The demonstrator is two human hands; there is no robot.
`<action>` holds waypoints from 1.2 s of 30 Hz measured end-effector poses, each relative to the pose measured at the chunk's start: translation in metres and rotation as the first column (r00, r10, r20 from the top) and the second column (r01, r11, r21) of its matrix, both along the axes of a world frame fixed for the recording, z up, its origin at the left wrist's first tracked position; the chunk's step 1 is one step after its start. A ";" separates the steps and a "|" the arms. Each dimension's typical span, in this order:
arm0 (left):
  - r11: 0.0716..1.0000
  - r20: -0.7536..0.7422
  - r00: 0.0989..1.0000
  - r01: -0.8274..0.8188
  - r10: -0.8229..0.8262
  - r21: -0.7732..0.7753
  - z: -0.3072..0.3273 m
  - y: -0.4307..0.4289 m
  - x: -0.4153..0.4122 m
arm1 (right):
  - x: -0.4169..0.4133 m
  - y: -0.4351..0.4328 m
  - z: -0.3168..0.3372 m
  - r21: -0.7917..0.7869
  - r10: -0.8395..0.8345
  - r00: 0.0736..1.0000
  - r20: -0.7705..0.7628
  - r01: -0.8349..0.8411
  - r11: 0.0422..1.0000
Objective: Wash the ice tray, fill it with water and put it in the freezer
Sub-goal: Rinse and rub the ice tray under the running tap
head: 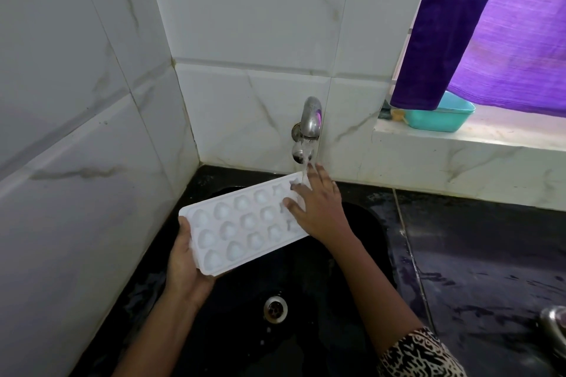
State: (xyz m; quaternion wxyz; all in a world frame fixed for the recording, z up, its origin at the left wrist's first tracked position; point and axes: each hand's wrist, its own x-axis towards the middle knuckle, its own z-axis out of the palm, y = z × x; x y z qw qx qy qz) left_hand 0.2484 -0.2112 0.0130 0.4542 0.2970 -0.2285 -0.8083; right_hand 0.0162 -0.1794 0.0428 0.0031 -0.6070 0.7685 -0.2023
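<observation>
A white ice tray (242, 223) with round cups is held tilted over the black sink (361, 223). My left hand (183, 263) grips its near left end from below. My right hand (318, 208) lies flat with fingers spread on the tray's far right end, under the stream. Water runs from the metal wall tap (311, 119) onto that end of the tray and my fingers.
The sink drain (275, 309) lies below the tray. White tiled walls close in the left and back. A teal tub (441, 116) sits on the window ledge under a purple curtain (490, 27). A wet black counter (490, 269) stretches right, with a metal object (554, 330) at its edge.
</observation>
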 end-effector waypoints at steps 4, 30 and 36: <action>1.000 0.004 1.000 -0.011 0.011 -0.010 0.000 0.003 -0.002 | -0.001 0.002 0.002 -0.061 -0.065 0.998 0.014 0.065 0.996; 0.992 0.025 0.997 -0.073 0.076 -0.101 0.008 -0.001 -0.004 | 0.008 0.010 -0.007 -0.110 -0.055 0.998 -0.016 0.053 0.992; 0.998 -0.003 0.999 -0.049 0.049 -0.046 0.005 0.002 -0.005 | 0.007 0.010 -0.007 -0.125 -0.057 0.998 -0.031 0.053 0.991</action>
